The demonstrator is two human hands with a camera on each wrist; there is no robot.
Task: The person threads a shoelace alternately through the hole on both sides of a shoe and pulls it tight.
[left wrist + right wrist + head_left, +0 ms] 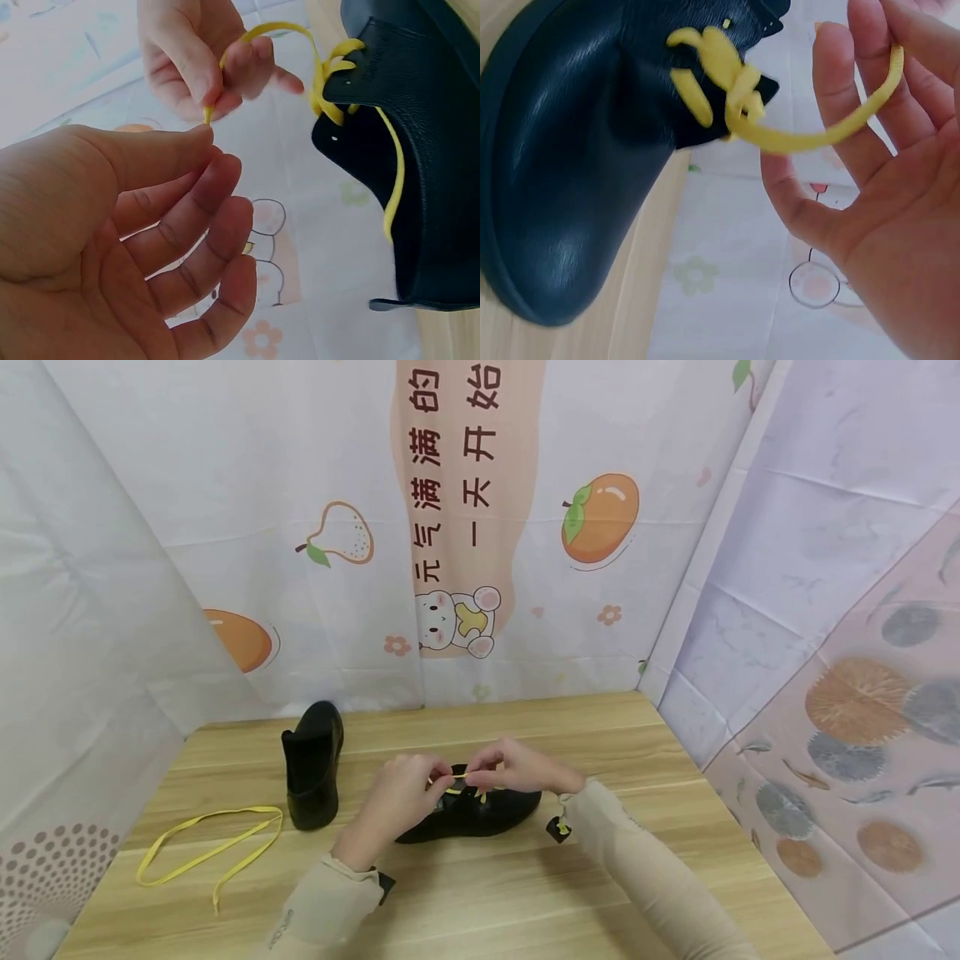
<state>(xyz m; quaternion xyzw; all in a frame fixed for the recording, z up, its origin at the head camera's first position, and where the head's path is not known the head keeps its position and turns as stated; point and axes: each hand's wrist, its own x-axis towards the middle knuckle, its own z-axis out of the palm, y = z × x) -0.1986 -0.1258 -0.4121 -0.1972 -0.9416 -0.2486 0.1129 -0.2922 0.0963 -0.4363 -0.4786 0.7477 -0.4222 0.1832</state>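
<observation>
On the far left the loose lace [255, 810] lay in a long bend on the tabletop [465, 914], out of the way and best left there; beside it stood the bare shoe [313, 781], with no yellow showing on it; then came the left hand [405, 789], its grip narrow, thumb and forefinger pinching what looked like the tip of the lace [802, 141]; that seemed a sound hold, since a tip pinched near its end ought to pass a hole without folding; below the hands the laced shoe [480, 816] lay on the tabletop, toe to the right and mouth to the left, yellow crossing its front; a free eyelet [334, 139] showed on one flap [360, 146], and another strand [400, 157] hung into the mouth, worth keeping clear of the working end; on the right the right hand [517, 766] also had a narrow grip, pinching the same lace a little further along, so that a small bit spanned the two hands and the rest ran in a slack arc back to the shoe; good handling probably called for one hand to steady the flap while the other fed the tip, for the lace to be drawn flat rather than twisted, and for even pulls, because a hard tug could have dragged the shoe round.
</observation>
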